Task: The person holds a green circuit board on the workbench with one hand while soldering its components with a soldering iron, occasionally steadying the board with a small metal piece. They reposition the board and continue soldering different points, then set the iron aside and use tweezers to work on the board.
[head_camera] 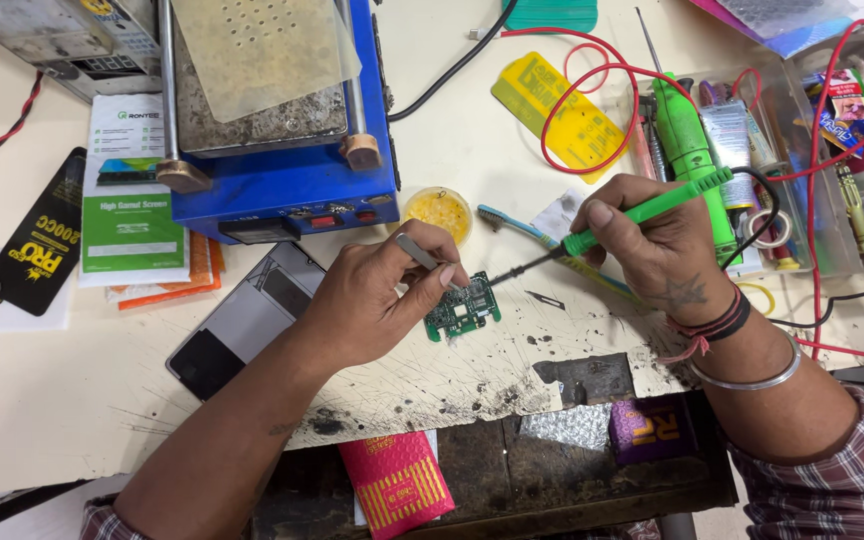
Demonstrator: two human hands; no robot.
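A small green circuit board (464,310) lies on the scarred white bench top. My left hand (372,300) rests beside it and pinches metal tweezers (422,255), whose tips reach the board's upper left. My right hand (657,240) grips a green soldering iron (642,210) like a pen. Its dark tip (497,277) touches the board's upper right corner. The iron's black cord loops off to the right behind my wrist.
A blue heating station (282,190) stands behind my left hand, with a dismantled phone (242,325) in front of it. A small yellow flux tub (439,212), a toothbrush (512,222), red wires (592,110) and a clear tool tray (802,150) crowd the back right. Packets fill the open drawer (512,470).
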